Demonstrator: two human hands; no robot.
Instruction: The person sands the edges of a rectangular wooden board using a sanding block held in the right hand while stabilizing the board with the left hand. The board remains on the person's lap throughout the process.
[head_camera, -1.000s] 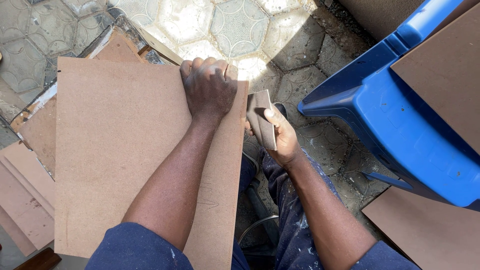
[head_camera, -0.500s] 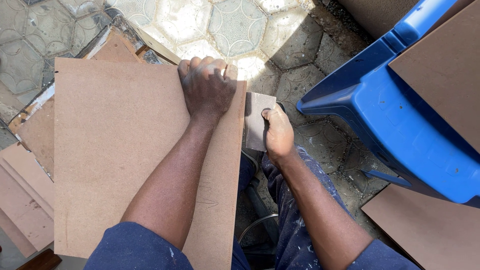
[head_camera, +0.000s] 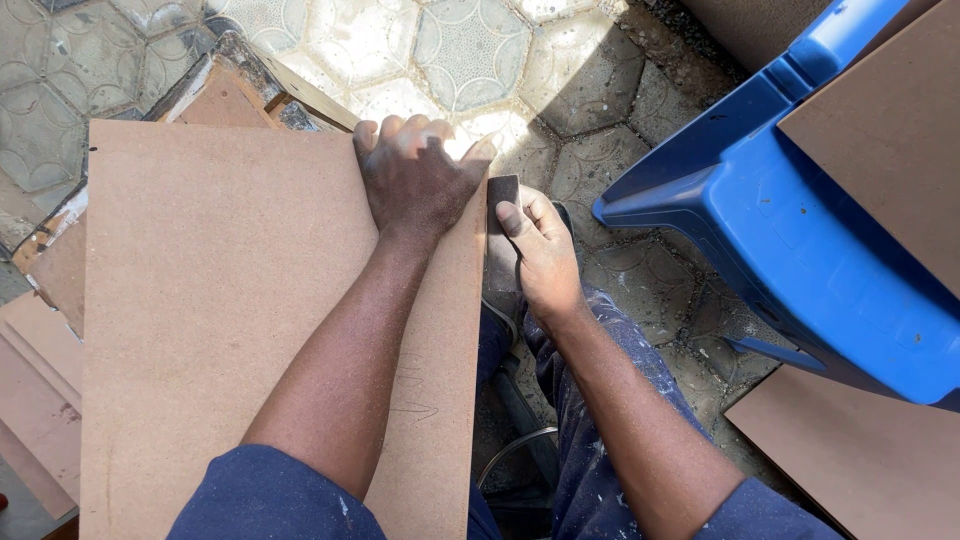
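A large brown fibreboard panel (head_camera: 220, 310) lies across my lap. My left hand (head_camera: 415, 175) rests palm down on its far right corner, with the fingers curled over the far edge. Just to the right, my right hand (head_camera: 540, 250) grips a small dark sanding block (head_camera: 502, 192) and presses it against the panel's right edge, near the far corner. Most of the block is hidden by my fingers.
A blue plastic chair (head_camera: 800, 230) stands at the right with a brown board (head_camera: 890, 150) on it. Another board (head_camera: 850, 450) lies on the ground at lower right. More board pieces (head_camera: 40, 370) are stacked at the left. The ground is patterned paving (head_camera: 470, 50).
My right hand has moved the sanding block forward along the panel's right edge, from beside the edge to against it near the corner. My left hand has stayed on the corner.
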